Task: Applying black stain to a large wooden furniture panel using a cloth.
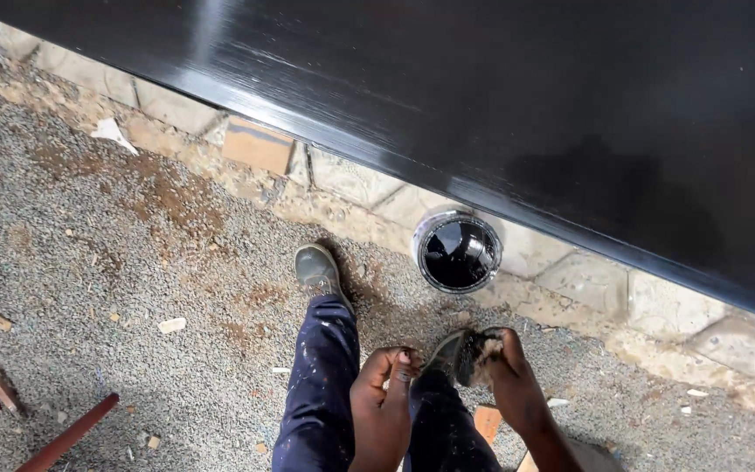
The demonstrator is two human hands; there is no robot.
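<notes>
Large black panel, glossy and wet-looking, far above both grips, filling the top of the view. Below it a strip of pale paving stones, then grey gravel ground with brown sawdust patches, spreading to the left of the grips. Dark blue trousers with pale paint specks directly under the left grip, one grey shoe up and left of it. Open round tin of black paint standing on the edge of the stones, just above the right grip and apart from it. Reddish wooden legs far to the left, at the bottom corner. Small wood scraps scattered on the gravel.

Left hand close beside the right one, fingers curled in a narrow grip, holding nothing visible. Right hand closed around a dark wad, probably cloth or sponge, black with paint on one side and pale and fuzzy near the fingers. Wad in the right grip, between both hands, over the knees, below the tin.
</notes>
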